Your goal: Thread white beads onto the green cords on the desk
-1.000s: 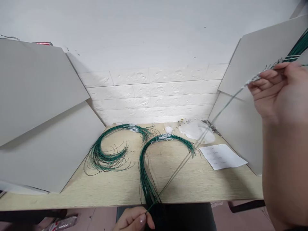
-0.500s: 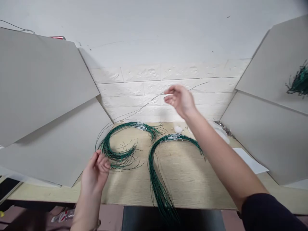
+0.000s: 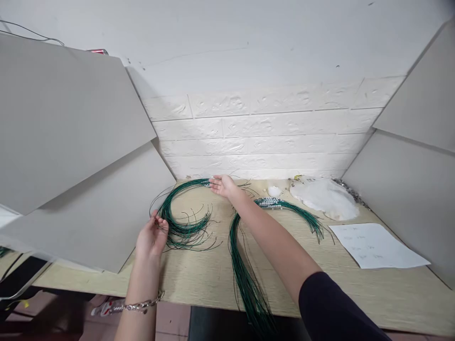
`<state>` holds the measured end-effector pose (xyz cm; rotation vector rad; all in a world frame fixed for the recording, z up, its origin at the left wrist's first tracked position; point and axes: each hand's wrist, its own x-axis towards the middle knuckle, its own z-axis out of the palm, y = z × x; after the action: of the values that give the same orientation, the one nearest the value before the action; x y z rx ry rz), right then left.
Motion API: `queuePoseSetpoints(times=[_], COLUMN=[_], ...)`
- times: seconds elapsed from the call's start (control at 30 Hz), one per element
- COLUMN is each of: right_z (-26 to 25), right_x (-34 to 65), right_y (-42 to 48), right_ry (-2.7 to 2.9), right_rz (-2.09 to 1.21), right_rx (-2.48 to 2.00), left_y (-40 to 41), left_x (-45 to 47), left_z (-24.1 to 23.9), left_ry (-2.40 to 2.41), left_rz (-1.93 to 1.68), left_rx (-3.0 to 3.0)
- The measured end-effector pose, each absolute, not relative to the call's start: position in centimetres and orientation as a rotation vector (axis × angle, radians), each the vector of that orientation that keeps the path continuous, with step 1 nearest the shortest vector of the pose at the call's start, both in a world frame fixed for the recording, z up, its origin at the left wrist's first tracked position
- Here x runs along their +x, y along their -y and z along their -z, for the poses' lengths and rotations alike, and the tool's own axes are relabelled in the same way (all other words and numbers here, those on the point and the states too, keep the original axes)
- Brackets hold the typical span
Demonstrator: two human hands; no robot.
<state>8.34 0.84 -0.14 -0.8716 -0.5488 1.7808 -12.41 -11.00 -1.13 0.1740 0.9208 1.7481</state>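
Note:
My left hand (image 3: 152,235) is beside the left end of a curved bundle of green cords (image 3: 188,230). Its thumb and forefinger are pinched at thin dark cord, while the other fingers curl loosely. My right hand (image 3: 222,185) reaches to the top of the same bundle, fingers stretched out over its section of small white beads, which they partly hide. A second bundle of green cords (image 3: 245,270) lies to the right, partly under my right forearm. White beads (image 3: 270,202) sit along its upper bend, and its lower ends hang past the table edge.
Behind the bundles stand a small white container (image 3: 274,191) and a white plastic bag (image 3: 325,196). A sheet of paper (image 3: 378,245) with faint writing lies on the table (image 3: 199,284) at right. Grey panels (image 3: 88,208) flank both sides, and a white brick-pattern wall (image 3: 270,125) closes the back.
My right hand has come down and left from in front of the wall to the left bundle, bringing the long thin cord down. My left hand stays by that bundle. The view has shifted slightly.

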Motion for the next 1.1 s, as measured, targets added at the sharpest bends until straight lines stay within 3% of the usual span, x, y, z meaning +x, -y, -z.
queuePoseSetpoints(times=[0.23,0.4,0.5,0.7,1.1], right_z=[1.4,1.8,2.4,2.5,1.2], right_x=[9.0,10.0,10.6,12.0,13.5], right_y=[-0.1,0.0,0.1,0.8,-0.9], right_ry=[0.558,0.681,0.860,1.527,2.381], right_rz=[-1.676,-1.467,-1.266,-0.804,-0.311], right_rx=[-0.951,-1.093,-1.230,-1.407,-1.596], left_y=[12.4,14.4,14.5,11.5,10.8], left_x=[-11.0,-8.9,-7.1,-3.7,-4.0], left_z=[1.1,0.5,-1.1,-4.9,-2.1], left_ry=[-1.067,-1.577,-1.777,-1.575,-1.594], left_rz=[-1.848,-1.911,-1.757,-1.400,-0.907], left_rx=[0.244,0.864,1.418,2.100,2.150])
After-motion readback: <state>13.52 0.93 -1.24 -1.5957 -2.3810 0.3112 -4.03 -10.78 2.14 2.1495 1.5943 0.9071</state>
